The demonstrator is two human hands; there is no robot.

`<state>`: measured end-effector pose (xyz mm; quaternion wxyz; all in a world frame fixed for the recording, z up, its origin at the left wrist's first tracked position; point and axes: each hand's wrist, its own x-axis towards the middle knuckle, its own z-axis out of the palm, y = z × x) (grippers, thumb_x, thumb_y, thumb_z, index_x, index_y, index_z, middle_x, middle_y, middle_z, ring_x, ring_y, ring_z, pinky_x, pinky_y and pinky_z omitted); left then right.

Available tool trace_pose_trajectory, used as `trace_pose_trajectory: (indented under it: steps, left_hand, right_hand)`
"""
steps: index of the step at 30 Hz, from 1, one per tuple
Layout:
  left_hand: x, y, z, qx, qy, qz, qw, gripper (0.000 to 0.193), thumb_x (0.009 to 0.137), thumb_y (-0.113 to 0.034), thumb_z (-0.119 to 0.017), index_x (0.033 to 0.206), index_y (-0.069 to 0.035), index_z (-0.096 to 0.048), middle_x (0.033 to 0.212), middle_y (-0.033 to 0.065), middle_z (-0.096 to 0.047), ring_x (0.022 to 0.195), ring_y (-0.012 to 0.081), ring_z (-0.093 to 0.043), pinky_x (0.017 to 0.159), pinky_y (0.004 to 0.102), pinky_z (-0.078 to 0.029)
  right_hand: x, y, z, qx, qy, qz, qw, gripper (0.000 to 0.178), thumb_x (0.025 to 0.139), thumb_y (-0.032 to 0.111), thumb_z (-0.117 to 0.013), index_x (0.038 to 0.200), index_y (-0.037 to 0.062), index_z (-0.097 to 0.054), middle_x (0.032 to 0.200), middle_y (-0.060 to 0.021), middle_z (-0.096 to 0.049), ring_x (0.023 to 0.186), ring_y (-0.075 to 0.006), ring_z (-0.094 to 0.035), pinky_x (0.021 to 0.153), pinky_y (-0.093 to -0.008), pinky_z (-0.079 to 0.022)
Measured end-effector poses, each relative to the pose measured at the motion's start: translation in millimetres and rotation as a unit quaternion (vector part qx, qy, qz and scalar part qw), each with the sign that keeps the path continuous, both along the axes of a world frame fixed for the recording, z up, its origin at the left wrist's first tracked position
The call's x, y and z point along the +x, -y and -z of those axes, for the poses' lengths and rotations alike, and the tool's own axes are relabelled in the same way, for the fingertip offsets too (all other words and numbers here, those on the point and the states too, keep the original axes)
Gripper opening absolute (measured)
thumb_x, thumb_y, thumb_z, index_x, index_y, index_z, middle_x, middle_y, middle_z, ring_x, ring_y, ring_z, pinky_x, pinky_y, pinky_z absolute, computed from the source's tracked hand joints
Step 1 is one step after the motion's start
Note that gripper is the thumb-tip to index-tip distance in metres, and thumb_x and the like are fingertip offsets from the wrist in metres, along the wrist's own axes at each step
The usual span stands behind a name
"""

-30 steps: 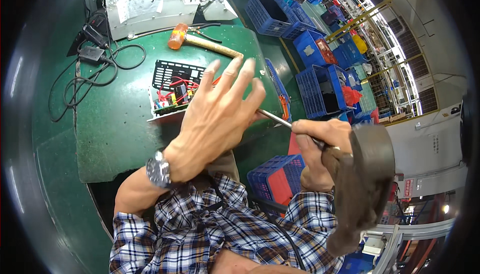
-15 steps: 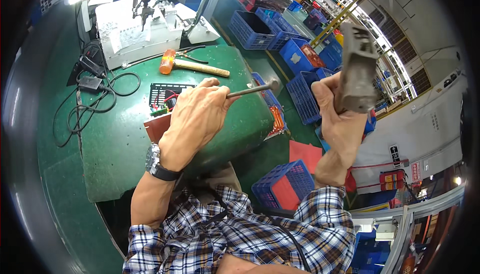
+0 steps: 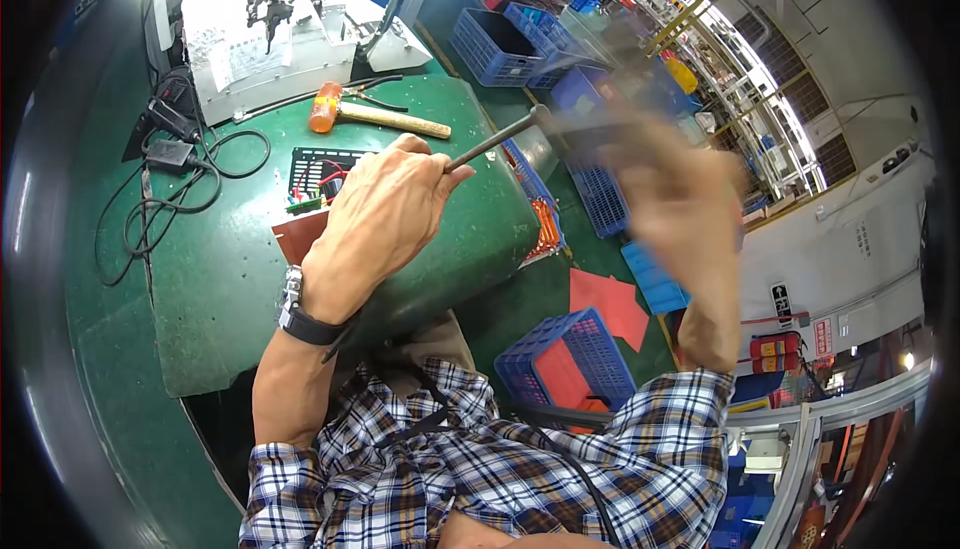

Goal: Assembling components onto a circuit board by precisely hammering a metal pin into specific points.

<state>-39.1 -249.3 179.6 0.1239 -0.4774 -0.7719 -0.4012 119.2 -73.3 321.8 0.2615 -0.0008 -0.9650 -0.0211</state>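
My left hand [image 3: 385,209] is closed around a dark metal rod [image 3: 492,142] with a widened end. The rod slants up and to the right, past the edge of the green table. My right hand [image 3: 680,199], smeared by motion, grips a grey metal hammer [image 3: 590,139], also blurred. Its head is close to the rod's widened end; whether they touch, I cannot tell. Under my left hand is a reddish-brown metal case [image 3: 300,237] with a circuit board and red wires. A black slotted plate [image 3: 318,164] adjoins it. My hand hides the case's right part.
An orange-headed mallet [image 3: 398,120] and pliers [image 3: 375,99] lie at the table's back. Black cables and adapters [image 3: 172,155] spread at left, beside a white machine [image 3: 265,59]. Blue crates [image 3: 494,47] stand beyond the table; another crate [image 3: 607,349] sits near my right side.
My right hand has swung the hammer down and left, toward the rod's end. The rod now tilts more steeply upward, still in my left hand. The whole view has shifted slightly.
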Motion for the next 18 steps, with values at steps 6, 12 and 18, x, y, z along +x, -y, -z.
trace_pose_trajectory:
  steps: [6, 12, 18]
  left_hand:
    - [-6.2, 1.4, 1.2, 0.027, -0.012, 0.025, 0.999, 0.042, 0.100, -0.029, -0.058, 0.074, 0.003, -0.064, 0.078, 0.0210, -0.063, 0.077, 0.0384, -0.063, 0.066, 0.0472, -0.050]
    - [-10.3, 0.2, 2.8, 0.060, -0.036, 0.016, 0.997, 0.040, 0.100, -0.027, -0.059, 0.073, 0.002, -0.063, 0.081, 0.0210, -0.066, 0.083, 0.0368, -0.064, 0.072, 0.0456, -0.053]
    - [-15.2, 2.3, 8.4, 0.053, -0.027, 0.019, 0.998, 0.038, 0.100, -0.026, -0.057, 0.075, 0.002, -0.063, 0.079, 0.0196, -0.065, 0.083, 0.0368, -0.064, 0.072, 0.0476, -0.052]
  right_hand:
    - [-0.3, -10.1, -35.9, -0.133, -0.139, -0.049, 0.980, 0.013, 0.097, 0.018, -0.066, 0.096, 0.0053, -0.068, 0.067, 0.0026, -0.057, 0.052, -0.0067, -0.045, 0.049, -0.0226, -0.035]
    - [-20.0, 10.8, 9.8, -0.140, 0.078, -0.045, 0.986, 0.017, 0.097, 0.017, -0.066, 0.099, -0.0002, -0.066, 0.060, -0.0072, -0.053, 0.054, -0.0123, -0.044, 0.049, -0.0311, -0.035]
    - [-1.0, -6.7, -55.8, -0.224, -0.145, 0.042, 0.963, 0.013, 0.096, 0.017, -0.067, 0.093, 0.0040, -0.066, 0.068, 0.0020, -0.054, 0.059, -0.0089, -0.048, 0.056, -0.0302, -0.042]
